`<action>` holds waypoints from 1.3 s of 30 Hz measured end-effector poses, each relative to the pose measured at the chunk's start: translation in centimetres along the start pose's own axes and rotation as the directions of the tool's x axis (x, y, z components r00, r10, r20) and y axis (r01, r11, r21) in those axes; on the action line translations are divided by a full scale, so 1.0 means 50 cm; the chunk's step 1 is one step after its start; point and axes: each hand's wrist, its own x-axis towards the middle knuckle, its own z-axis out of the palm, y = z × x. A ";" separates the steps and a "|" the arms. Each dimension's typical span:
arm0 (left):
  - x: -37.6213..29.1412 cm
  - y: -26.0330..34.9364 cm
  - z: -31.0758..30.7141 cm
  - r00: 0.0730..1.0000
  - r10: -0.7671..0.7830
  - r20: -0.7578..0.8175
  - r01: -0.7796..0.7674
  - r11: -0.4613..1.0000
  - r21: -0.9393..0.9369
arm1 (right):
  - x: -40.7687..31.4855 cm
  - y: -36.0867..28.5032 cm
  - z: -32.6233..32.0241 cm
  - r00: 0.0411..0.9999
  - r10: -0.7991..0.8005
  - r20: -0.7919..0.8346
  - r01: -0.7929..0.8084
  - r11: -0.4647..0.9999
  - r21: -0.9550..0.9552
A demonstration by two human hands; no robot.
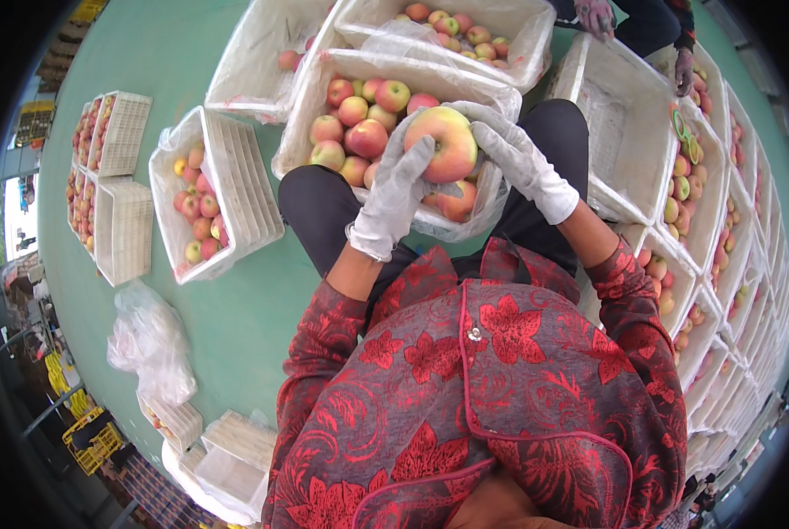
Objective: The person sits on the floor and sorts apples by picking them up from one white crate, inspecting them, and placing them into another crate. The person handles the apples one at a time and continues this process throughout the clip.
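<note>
A large yellow-red apple (442,144) is held up between my two gloved hands, above a white plastic crate (295,135) lined with clear film. My left hand (394,182), in a pale glove with grey fingers, grips the apple from the left, its thumb on the apple's face. My right hand (517,155), gloved alike, rests its fingertips on the apple's upper right side. Below, several red and yellow apples (367,137) lie in the crate between my knees. Part of the crate's near end is hidden by my hands.
Beyond stand a crate with apples (533,63) and another with a few (249,79). An empty crate (632,132) is at my right, beside rows of filled crates (715,165) with green ring tools (680,122). A co-worker's hand (595,14) touches a crate. Plastic bags (153,340) lie at left.
</note>
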 end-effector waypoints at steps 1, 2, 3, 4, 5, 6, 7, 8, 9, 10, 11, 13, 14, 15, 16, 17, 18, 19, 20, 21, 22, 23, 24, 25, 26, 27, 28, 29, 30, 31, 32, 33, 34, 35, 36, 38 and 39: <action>0.003 -0.002 -0.006 0.997 -0.072 0.009 0.072 0.976 -0.206 | 0.001 0.000 0.002 1.000 0.023 0.012 -0.023 1.000 -0.017; 0.006 -0.005 -0.012 0.990 -0.138 0.032 0.139 0.905 -0.403 | 0.000 -0.001 0.004 0.999 0.046 0.024 -0.045 0.998 -0.034; 0.009 -0.005 -0.018 0.978 -0.198 0.070 0.202 0.791 -0.578 | 0.001 0.000 0.005 0.997 0.068 0.031 -0.067 0.996 -0.051; 0.014 0.006 -0.010 0.954 -0.283 0.098 0.259 0.616 -0.744 | -0.001 0.011 -0.005 0.981 0.172 0.090 -0.178 0.982 0.064; 0.015 0.001 -0.021 0.953 -0.237 0.191 0.292 0.543 -0.787 | -0.001 0.022 -0.007 0.987 0.148 0.064 -0.152 0.985 0.075; 0.013 -0.007 -0.039 0.945 -0.181 0.273 0.327 0.470 -0.820 | 0.000 0.035 -0.005 0.992 0.122 0.042 -0.125 0.988 0.090; 0.013 -0.015 -0.052 0.939 -0.147 0.312 0.344 0.445 -0.827 | 0.002 0.043 -0.004 0.995 0.096 0.019 -0.097 0.990 0.103; 0.013 -0.022 -0.063 0.930 -0.112 0.351 0.364 0.421 -0.831 | 0.002 0.047 -0.007 0.990 0.142 0.012 -0.142 0.976 0.163; 0.014 -0.023 -0.068 0.918 -0.078 0.389 0.387 0.397 -0.832 | 0.001 0.053 -0.010 0.985 0.170 0.011 -0.169 0.966 0.198; 0.016 -0.023 -0.068 0.927 -0.112 0.358 0.374 0.347 -0.860 | -0.001 0.061 -0.014 0.980 0.198 0.011 -0.196 0.953 0.232; 0.018 -0.024 -0.070 0.917 -0.105 0.385 0.396 0.354 -0.847 | -0.003 0.070 -0.017 0.974 0.227 0.012 -0.222 0.938 0.266; 0.022 -0.030 -0.074 0.897 -0.075 0.435 0.434 0.337 -0.836 | -0.007 0.090 -0.026 0.965 0.262 0.020 -0.258 0.928 0.267; 0.023 -0.033 -0.075 0.888 -0.055 0.457 0.450 0.314 -0.836 | -0.007 0.097 -0.029 0.961 0.277 0.024 -0.273 0.925 0.264; 0.025 -0.037 -0.075 0.880 -0.044 0.473 0.464 0.291 -0.836 | -0.010 0.106 -0.031 0.956 0.294 0.022 -0.289 0.921 0.261; 0.027 -0.039 -0.075 0.872 -0.033 0.488 0.478 0.268 -0.836 | -0.011 0.114 -0.031 0.956 0.294 0.021 -0.289 0.921 0.261; 0.028 -0.041 -0.075 0.869 -0.031 0.494 0.486 0.248 -0.838 | -0.012 0.122 -0.029 0.955 0.295 0.020 -0.290 0.921 0.261; 0.027 -0.040 -0.071 0.879 -0.044 0.475 0.470 0.245 -0.848 | -0.012 0.127 -0.027 0.955 0.295 0.021 -0.290 0.921 0.262; 0.025 -0.037 -0.065 0.889 -0.058 0.455 0.455 0.242 -0.857 | -0.011 0.129 -0.025 0.957 0.289 0.021 -0.284 0.922 0.263; 0.021 -0.032 -0.056 0.908 -0.088 0.410 0.419 0.257 -0.871 | -0.010 0.130 -0.023 0.959 0.282 0.021 -0.277 0.924 0.265; 0.020 -0.027 -0.050 0.924 -0.114 0.366 0.383 0.275 -0.882 | -0.009 0.131 -0.021 0.962 0.273 0.020 -0.269 0.926 0.265; 0.021 -0.031 -0.052 0.923 -0.099 0.373 0.385 0.277 -0.880 | -0.009 0.134 -0.020 0.961 0.276 0.016 -0.270 0.926 0.264; 0.022 -0.038 -0.057 0.921 -0.084 0.379 0.387 0.278 -0.879 | -0.010 0.138 -0.019 0.960 0.278 0.013 -0.272 0.926 0.263; 0.023 -0.043 -0.062 0.921 -0.068 0.384 0.387 0.281 -0.878 | -0.010 0.142 -0.019 0.960 0.280 0.012 -0.273 0.926 0.261; 0.027 -0.042 -0.069 0.925 -0.077 0.371 0.374 0.338 -0.864 | -0.010 0.143 -0.020 0.960 0.281 0.006 -0.273 0.928 0.253; 0.032 -0.036 -0.083 0.930 -0.086 0.358 0.362 0.393 -0.845 | -0.011 0.143 -0.023 0.959 0.282 -0.001 -0.273 0.930 0.245; 0.038 -0.027 -0.099 0.934 -0.094 0.344 0.349 0.446 -0.825 | -0.013 0.143 -0.027 0.959 0.284 -0.007 -0.275 0.932 0.236; 0.043 -0.009 -0.116 0.965 -0.092 0.245 0.256 0.538 -0.804 | -0.014 0.140 -0.035 0.957 0.286 -0.043 -0.267 0.931 0.248; 0.059 0.012 -0.153 0.986 -0.114 0.120 0.166 0.649 -0.742 | -0.015 0.132 -0.046 0.955 0.287 -0.080 -0.258 0.930 0.261; 0.073 0.032 -0.189 0.991 -0.133 -0.008 0.096 0.756 -0.648 | -0.014 0.128 -0.058 0.951 0.287 -0.115 -0.247 0.930 0.273; 0.083 0.047 -0.240 0.998 -0.015 0.061 0.050 0.771 -0.635 | -0.011 0.127 -0.071 0.942 0.299 -0.150 -0.254 0.931 0.263; 0.097 0.051 -0.262 0.969 0.246 -0.036 -0.244 0.968 0.060 | -0.012 0.125 -0.083 0.936 0.298 -0.187 -0.240 0.930 0.279; 0.118 0.051 -0.284 0.866 0.483 -0.128 -0.232 0.616 0.753 | -0.014 0.126 -0.095 0.926 0.298 -0.229 -0.226 0.928 0.295; 0.132 0.061 -0.318 0.886 0.325 -0.330 -0.221 0.923 0.315 | -0.015 0.123 -0.101 0.921 0.289 -0.260 -0.193 0.921 0.339; 0.148 0.061 -0.346 0.904 0.086 -0.418 -0.192 0.957 -0.218 | -0.015 0.118 -0.106 0.927 0.267 -0.264 -0.164 0.919 0.358; 0.161 0.044 -0.368 0.909 0.013 -0.416 -0.105 0.974 -0.201 | -0.017 0.117 -0.112 0.928 0.250 -0.275 -0.137 0.918 0.373; 0.170 0.009 -0.413 0.896 -0.121 -0.428 0.058 0.986 -0.158 | -0.017 0.111 -0.113 0.932 0.208 -0.297 -0.090 0.927 0.365; 0.186 -0.001 -0.412 0.868 -0.177 -0.464 0.175 0.983 -0.048 | -0.020 0.109 -0.115 0.934 0.189 -0.303 -0.084 0.941 0.328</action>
